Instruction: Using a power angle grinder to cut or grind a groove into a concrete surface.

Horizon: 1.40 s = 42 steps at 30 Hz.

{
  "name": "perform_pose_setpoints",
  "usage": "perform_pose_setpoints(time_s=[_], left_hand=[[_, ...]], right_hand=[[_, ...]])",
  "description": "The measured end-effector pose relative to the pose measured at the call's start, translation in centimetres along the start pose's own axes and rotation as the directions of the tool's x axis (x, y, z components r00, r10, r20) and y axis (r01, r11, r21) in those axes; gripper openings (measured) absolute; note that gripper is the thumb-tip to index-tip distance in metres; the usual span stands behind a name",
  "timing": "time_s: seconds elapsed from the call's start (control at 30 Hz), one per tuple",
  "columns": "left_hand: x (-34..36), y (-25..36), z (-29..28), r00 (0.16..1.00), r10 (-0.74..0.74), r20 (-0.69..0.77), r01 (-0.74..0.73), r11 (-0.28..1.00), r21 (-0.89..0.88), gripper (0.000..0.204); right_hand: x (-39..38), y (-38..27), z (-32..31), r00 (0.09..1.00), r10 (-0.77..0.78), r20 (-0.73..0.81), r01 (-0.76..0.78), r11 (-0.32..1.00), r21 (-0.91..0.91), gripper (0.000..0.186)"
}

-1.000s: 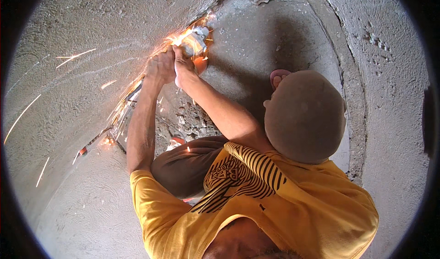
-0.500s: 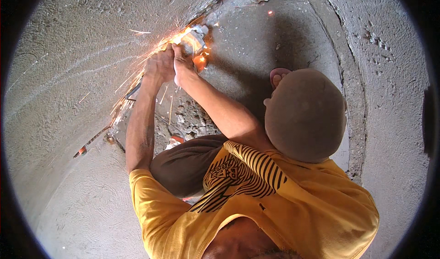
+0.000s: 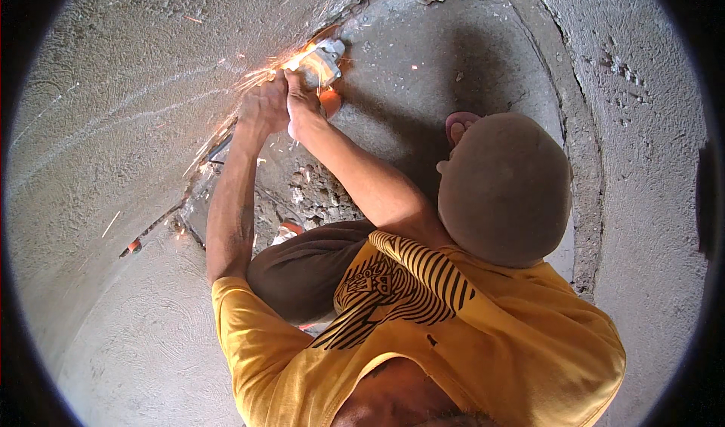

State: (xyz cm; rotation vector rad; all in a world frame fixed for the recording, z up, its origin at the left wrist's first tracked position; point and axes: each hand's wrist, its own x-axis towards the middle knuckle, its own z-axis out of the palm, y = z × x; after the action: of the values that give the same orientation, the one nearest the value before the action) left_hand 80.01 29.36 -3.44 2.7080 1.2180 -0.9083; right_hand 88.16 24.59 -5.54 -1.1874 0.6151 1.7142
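An angle grinder (image 3: 321, 61), grey at its head with an orange part below, throws bright sparks along the joint where the rough concrete wall (image 3: 128, 64) meets the floor. My left hand (image 3: 262, 110) is closed on the grinder's body, which is largely hidden under the fingers. Beside it, my right hand (image 3: 300, 106) grips the same tool, thumb toward the sparks. Behind my left forearm a thin dark strip runs down the joint to a small orange-tipped object (image 3: 133, 246) that I cannot make out.
Broken, pitted concrete (image 3: 317, 193) lies between my forearm and bent knee in brown trousers (image 3: 294, 272), with an orange-and-white object (image 3: 288, 232) near it. My foot in a pink sandal (image 3: 458, 125) is on the floor at right. A curved, cracked edge (image 3: 574, 125) borders the right wall.
The spray of sparks has thinned, with fewer long streaks across the wall. Both hands stay in place on the grinder; my left forearm has shifted very slightly left.
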Motion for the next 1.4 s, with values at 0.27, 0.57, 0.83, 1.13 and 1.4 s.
perform_pose_setpoints(time_s=[0.27,0.57,0.83,1.13,1.4], left_hand=[[0.5,0.1,-0.1,0.999,0.035,-0.036,-0.033,0.998,0.052,0.051],[-0.5,-0.5,0.2,0.988,0.045,-0.146,-0.037,0.998,0.055,0.038],[-0.1,-0.1,0.2,0.99,0.061,-0.131,-0.053,0.997,0.062,0.041],[0.2,1.1,-1.4,1.0,-0.016,-0.026,0.017,0.998,0.062,0.042],[-0.5,0.7,-2.1,0.995,-0.074,0.06,0.074,0.997,0.004,0.042]], right_hand=[[1.0,0.2,-0.4,0.989,-0.026,0.145,0.019,0.999,0.049,0.078],[-0.7,-0.4,0.1,0.997,0.08,-0.008,-0.08,0.994,-0.073,0.077],[-0.2,-0.3,-0.2,0.999,0.05,0.0,-0.05,0.998,-0.035,0.078],[0.7,0.0,-0.3,1.0,0.016,0.025,-0.017,0.999,0.035,0.077],[-1.8,-0.9,0.1,0.998,0.057,-0.002,-0.057,0.997,-0.061,0.077]])
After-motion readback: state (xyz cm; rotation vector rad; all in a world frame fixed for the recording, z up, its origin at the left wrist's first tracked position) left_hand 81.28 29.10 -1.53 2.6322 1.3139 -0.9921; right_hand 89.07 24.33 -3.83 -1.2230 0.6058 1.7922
